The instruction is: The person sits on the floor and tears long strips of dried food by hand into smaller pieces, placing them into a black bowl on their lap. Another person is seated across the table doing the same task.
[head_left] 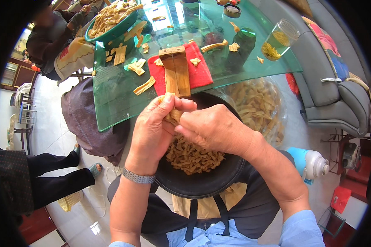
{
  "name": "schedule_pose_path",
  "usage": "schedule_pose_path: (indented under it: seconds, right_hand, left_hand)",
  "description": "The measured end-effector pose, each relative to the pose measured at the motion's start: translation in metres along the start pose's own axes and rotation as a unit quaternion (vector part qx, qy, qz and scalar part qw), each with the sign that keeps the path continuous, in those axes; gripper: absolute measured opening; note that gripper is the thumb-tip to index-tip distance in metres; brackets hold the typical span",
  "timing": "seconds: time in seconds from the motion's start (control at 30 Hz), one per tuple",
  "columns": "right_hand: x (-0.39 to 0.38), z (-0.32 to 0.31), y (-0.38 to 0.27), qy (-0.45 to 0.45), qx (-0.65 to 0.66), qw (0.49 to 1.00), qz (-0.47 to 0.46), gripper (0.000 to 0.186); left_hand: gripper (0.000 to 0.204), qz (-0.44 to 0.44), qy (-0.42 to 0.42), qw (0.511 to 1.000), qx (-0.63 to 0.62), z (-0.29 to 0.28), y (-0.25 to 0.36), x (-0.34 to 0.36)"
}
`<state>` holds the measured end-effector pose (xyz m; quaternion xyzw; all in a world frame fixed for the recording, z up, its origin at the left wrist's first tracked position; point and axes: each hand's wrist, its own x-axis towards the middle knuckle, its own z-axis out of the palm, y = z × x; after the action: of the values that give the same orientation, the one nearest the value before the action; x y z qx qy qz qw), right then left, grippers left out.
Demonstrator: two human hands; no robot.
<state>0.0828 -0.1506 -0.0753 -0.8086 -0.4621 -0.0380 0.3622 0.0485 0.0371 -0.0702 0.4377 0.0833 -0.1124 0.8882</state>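
My left hand (152,125) and my right hand (220,127) meet above my lap, both closed on a tan dried strip (173,117). It looks like a bean curd stick; the fingers cover most of it. Just beyond my fingers, a wooden block tool (181,76) sticks out over the table's near edge, lying on a red cloth (200,66). Below my hands, a black basin (185,186) rests on my lap, holding many short brown pieces (198,158). Loose tan strips (144,85) lie around the cloth on the glass table (115,101).
A teal basin (115,31) heaped with strips stands far left, near a seated person (53,41). A clear bag (261,105) of pieces sits right of my basin. On the table's right is a glass jar (279,41). A blue-and-white flask (311,162) stands farther right, beside a grey sofa (332,101).
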Motion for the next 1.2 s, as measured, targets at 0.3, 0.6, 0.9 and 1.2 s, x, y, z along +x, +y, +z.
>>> schedule_pose_path:
  seconds: [0.3, 0.6, 0.9, 1.2]
  right_hand:
    - [-0.044, -0.069, 0.002, 0.125, 0.07, 0.965, 0.22, 0.021]
    - [-0.165, -0.044, -0.082, 0.165, -0.003, 0.937, 0.307, 0.011]
    - [-0.152, 0.012, -0.068, -0.104, -0.053, 0.935, 0.336, 0.019]
    - [-0.173, 0.02, -0.092, -0.002, 0.097, 0.94, 0.327, 0.017]
  left_hand:
    - [0.05, 0.065, -0.032, 0.822, 0.565, -0.001, -0.022, -0.011]
    - [0.034, 0.09, 0.025, 0.819, 0.567, -0.075, 0.025, -0.107]
    - [0.027, 0.159, 0.196, 0.946, 0.202, -0.136, 0.021, -0.173]
    - [0.038, 0.173, 0.202, 0.681, 0.682, -0.146, 0.005, -0.235]
